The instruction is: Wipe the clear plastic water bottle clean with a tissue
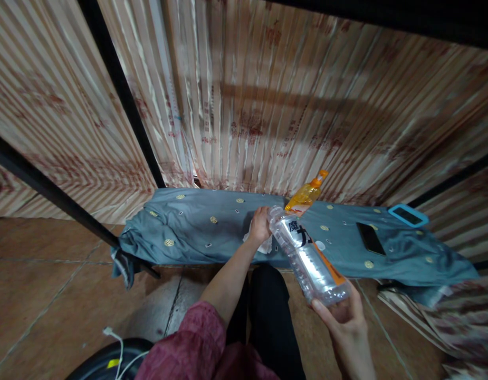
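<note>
A clear, see-through plastic bottle (307, 253) with a silver and orange label is tilted across the view, its open-looking neck toward the upper left. My right hand (342, 311) grips it around the base, thumb on the near side. My left hand (260, 224) is at the neck, fingers curled in; what they hold, if anything, is hidden. A crumpled white tissue (265, 246) shows around and below that hand; I cannot tell whether it is held. Behind the clear bottle, a bottle of yellow-orange liquid (305, 196) with an orange top stands on the cloth-covered bench.
The grey-green patterned cloth (200, 232) covers a long narrow bench. A small white disc (319, 245), a black phone (370, 239) and a blue-framed device (408, 215) lie on it. Dark metal poles (121, 87) and a striped curtain (244, 95) surround it. A black stool (97, 364) with a white cable is lower left.
</note>
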`<state>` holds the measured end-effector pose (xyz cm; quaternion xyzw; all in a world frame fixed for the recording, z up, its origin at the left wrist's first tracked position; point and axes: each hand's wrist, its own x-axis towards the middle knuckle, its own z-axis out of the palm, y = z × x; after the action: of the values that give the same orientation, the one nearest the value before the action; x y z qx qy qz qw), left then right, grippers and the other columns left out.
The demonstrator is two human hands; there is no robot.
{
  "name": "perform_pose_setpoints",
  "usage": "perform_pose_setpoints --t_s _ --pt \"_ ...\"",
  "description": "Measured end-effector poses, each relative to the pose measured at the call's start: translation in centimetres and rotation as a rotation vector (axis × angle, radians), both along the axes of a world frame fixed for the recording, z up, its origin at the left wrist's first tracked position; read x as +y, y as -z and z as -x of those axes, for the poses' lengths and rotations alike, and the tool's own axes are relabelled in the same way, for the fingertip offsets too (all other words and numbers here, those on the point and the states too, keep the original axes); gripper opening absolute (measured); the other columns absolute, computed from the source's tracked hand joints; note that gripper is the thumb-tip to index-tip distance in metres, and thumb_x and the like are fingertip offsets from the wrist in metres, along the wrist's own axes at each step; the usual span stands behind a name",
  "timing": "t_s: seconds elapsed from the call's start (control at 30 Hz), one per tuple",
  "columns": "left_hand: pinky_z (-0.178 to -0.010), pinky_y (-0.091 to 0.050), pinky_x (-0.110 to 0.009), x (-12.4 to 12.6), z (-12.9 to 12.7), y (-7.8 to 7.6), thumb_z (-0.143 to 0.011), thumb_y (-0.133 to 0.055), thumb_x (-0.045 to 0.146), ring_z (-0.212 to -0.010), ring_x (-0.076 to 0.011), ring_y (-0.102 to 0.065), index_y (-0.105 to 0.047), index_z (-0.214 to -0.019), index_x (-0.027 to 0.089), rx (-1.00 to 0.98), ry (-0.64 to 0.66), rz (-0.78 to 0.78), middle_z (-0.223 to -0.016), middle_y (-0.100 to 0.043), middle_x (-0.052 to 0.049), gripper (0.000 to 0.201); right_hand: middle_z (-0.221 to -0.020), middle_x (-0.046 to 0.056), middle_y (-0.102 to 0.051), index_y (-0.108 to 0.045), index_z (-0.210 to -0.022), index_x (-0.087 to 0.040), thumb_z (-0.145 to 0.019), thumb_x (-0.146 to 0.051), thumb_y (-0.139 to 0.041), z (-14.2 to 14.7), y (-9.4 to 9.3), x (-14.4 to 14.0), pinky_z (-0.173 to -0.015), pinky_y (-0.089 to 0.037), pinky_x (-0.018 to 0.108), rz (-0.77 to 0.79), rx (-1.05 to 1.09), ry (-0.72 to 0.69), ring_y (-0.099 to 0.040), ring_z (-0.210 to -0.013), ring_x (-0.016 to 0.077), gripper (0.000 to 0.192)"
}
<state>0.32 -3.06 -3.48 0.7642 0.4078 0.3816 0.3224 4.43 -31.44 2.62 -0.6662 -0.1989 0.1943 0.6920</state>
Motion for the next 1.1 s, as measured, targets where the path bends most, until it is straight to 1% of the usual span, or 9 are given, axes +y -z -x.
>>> perform_pose_setpoints --t_s 0.13,0.27,0.4,0.53,0.63,0.77,0.9,1.0,1.1 --pt "-0.105 -0.055 -0.044 0.0 0.0 0.2 -0.088 -0.075 0.026 -0.115 -0.0306 -0.068 -0.07 -0.119 0.018 -0.019 0.011 -0.012 -0.118 -0.073 -0.013 0.032 -0.133 0.012 -0.074 -0.055 -0.145 -0.02 -0.063 -0.044 -0.099 0.5 -0.5 0.0 -0.098 -0.059 0.038 0.032 -0.004 -0.012 -0.073 -0.116 0.0303 0.096" --pt "-0.106 -0.055 -0.044 0.0 0.1 0.0 -0.086 -0.075 0.022 -0.116 -0.0309 -0.068 -0.07 -0.118 0.017 -0.038 0.019 0.001 -0.118 -0.073 -0.013 0.033 -0.134 0.012 -0.073 -0.055 -0.147 -0.02 -0.063 -0.046 -0.098 0.9 -0.9 0.0 -0.101 -0.058 0.039 0.02 0.011 -0.014 -0.071 -0.119 0.0312 0.098" --pt "-0.106 -0.056 -0.045 -0.1 0.1 -0.2 -0.085 -0.076 0.023 -0.116 -0.0309 -0.068 -0.07 -0.117 0.017 -0.033 0.014 0.014 -0.119 -0.073 -0.013 0.033 -0.13 0.012 -0.075 -0.055 -0.147 -0.02 -0.063 -0.046 -0.098 0.6 -0.7 0.0 -0.1 -0.058 0.041 0.027 -0.001 -0.017 -0.073 -0.115 0.0317 0.098" --pt "-0.104 -0.056 -0.043 -0.2 0.1 -0.3 -0.089 -0.074 0.027 -0.115 -0.0298 -0.068 -0.071 -0.116 0.017 -0.02 -0.002 0.012 -0.119 -0.073 -0.013 0.029 -0.13 0.013 -0.075 -0.057 -0.144 -0.019 -0.06 -0.045 -0.1 -0.3 -0.2 -0.2 -0.1 -0.058 0.041 0.05 -0.037 -0.045 -0.073 -0.115 0.0328 0.098" --pt "-0.104 -0.056 -0.042 -0.2 0.0 -0.2 -0.089 -0.074 0.027 -0.114 -0.0293 -0.069 -0.071 -0.116 0.018 -0.017 -0.008 0.005 -0.119 -0.073 -0.013 0.029 -0.127 0.012 -0.076 -0.058 -0.142 -0.019 -0.061 -0.047 -0.1 -0.7 -0.1 -0.4 -0.098 -0.059 0.04 0.072 -0.061 -0.034 -0.073 -0.115 0.0325 0.095" --pt "-0.104 -0.056 -0.045 -0.1 0.0 -0.1 -0.086 -0.075 0.025 -0.114 -0.0304 -0.069 -0.07 -0.116 0.017 -0.036 0.0 0.009 -0.118 -0.073 -0.013 0.031 -0.123 0.011 -0.077 -0.059 -0.139 -0.019 -0.06 -0.047 -0.1 -0.5 -0.4 -0.4 -0.094 -0.06 0.038 0.092 -0.057 -0.045 -0.075 -0.109 0.0313 0.094" --pt "-0.104 -0.056 -0.043 0.0 0.0 0.0 -0.088 -0.074 0.024 -0.115 -0.0295 -0.068 -0.07 -0.117 0.018 -0.007 -0.004 -0.009 -0.118 -0.073 -0.012 0.03 -0.125 0.009 -0.076 -0.061 -0.136 -0.022 -0.062 -0.05 -0.099 -0.2 -0.1 -0.2 -0.094 -0.06 0.035 0.058 -0.049 -0.017 -0.075 -0.11 0.0289 0.087" --pt "-0.104 -0.056 -0.043 0.0 0.1 0.1 -0.089 -0.074 0.026 -0.115 -0.0293 -0.068 -0.07 -0.117 0.018 0.004 0.003 -0.024 -0.118 -0.073 -0.012 0.029 -0.12 0.009 -0.077 -0.06 -0.133 -0.022 -0.057 -0.05 -0.101 -0.7 0.3 -0.2 -0.091 -0.061 0.035 0.029 -0.037 -0.016 -0.076 -0.106 0.0289 0.091" --pt "-0.104 -0.056 -0.044 0.0 0.1 0.1 -0.089 -0.074 0.026 -0.117 -0.0309 -0.067 -0.069 -0.119 0.017 -0.009 0.015 -0.028 -0.12 -0.073 -0.014 0.032 -0.118 0.01 -0.078 -0.058 -0.134 -0.02 -0.054 -0.046 -0.103 -1.2 0.4 -0.3 -0.09 -0.062 0.037 0.061 -0.028 -0.057 -0.076 -0.105 0.0305 0.095"
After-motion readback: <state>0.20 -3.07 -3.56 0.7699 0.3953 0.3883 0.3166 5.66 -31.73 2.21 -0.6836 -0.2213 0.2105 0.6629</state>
